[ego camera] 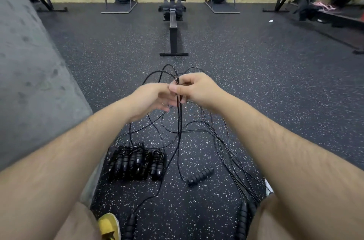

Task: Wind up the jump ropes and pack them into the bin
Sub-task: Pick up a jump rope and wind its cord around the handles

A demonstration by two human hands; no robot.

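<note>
Currently the left hand (155, 98) and right hand (199, 90), fingers curled, pinch looped thin black jump rope cords (179, 131) mid-scene above the speckled rubber floor (256, 82); wound black bundles (136, 161) lie near left. Keeping loops even should avoid tangles.

speckled floor (256, 82) under wound ropes (136, 163)

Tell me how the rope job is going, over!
Left hand and right hand both pinch the raised black cords. Wound ropes lie bunched on the floor. Cords snarl below the hands; no bin in view.
</note>
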